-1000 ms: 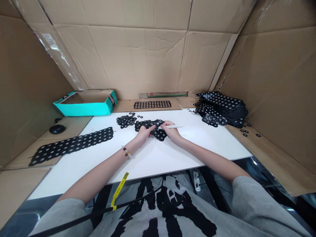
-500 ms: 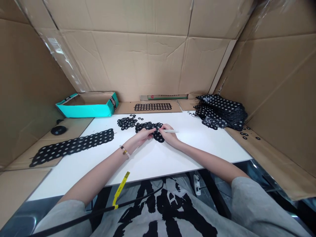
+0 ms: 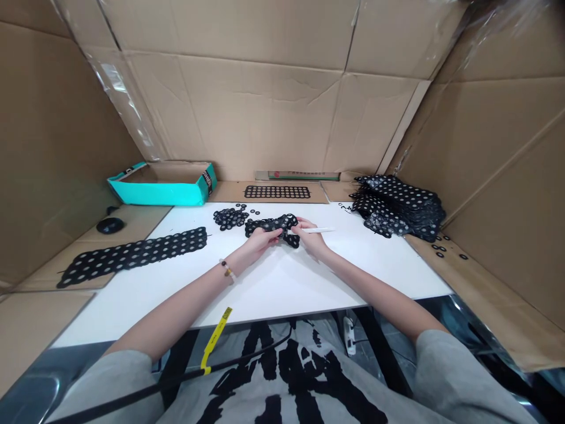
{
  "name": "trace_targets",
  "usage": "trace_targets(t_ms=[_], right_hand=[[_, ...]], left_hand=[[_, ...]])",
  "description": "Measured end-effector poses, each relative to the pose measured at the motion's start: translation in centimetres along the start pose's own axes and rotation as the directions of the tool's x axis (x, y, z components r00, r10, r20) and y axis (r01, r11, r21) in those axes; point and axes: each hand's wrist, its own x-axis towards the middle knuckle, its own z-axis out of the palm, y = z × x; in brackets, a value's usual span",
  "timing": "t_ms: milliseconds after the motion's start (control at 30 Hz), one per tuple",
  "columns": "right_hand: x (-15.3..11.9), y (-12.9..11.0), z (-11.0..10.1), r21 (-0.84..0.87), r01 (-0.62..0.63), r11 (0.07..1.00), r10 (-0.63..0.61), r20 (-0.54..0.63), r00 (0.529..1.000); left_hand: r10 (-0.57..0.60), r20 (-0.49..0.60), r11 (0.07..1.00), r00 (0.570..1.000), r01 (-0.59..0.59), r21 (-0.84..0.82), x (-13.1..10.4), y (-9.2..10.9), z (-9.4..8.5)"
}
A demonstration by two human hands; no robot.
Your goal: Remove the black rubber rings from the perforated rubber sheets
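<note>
A crumpled black sheet with round holes [image 3: 266,225] is between my two hands above the white board. My left hand [image 3: 261,240] pinches its near edge between thumb and fingers. My right hand [image 3: 310,237] is closed around a thin white pen-like tool [image 3: 318,230], with its fingertips against the sheet's right part. The tool's left tip is hidden at the sheet. Just left of the sheet lies a pile of small black rings [image 3: 230,218].
A long dotted black strip [image 3: 136,253] lies at the left, near a round black object [image 3: 110,225]. Behind are a turquoise box [image 3: 161,193] and a flat black grid [image 3: 277,192]. Stacked dotted sheets [image 3: 399,203] stand at the right, by loose rings [image 3: 440,255]. Cardboard walls [image 3: 265,106] surround the board.
The right part of the held sheet has been lifted and bunched. My right hand has shifted slightly right with the tool, which now lies flatter in view. The whole view has shifted a little.
</note>
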Motion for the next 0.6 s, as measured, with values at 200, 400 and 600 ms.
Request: trace_targets(t_ms=[200, 400, 600], right_hand=[[-0.2, 0.8, 0.5, -0.102, 0.053, 0.993, -0.052, 0.019, 0.998], [-0.6, 1.6, 1.3, -0.326, 0.180, 0.928, -0.182, 0.023, 0.983], [0.1, 1.3, 0.9, -0.254, 0.183, 0.950, -0.171, 0.068, 0.983]], left_hand=[[0.046, -0.031, 0.999, 0.998, -0.047, -0.007, 0.1, -0.6, 0.3], [0.066, 0.000, 0.998, 0.998, -0.066, 0.022, -0.3, -0.5, 0.4], [0.056, 0.001, 0.998, 0.998, -0.056, 0.042, -0.5, 0.0, 0.5]])
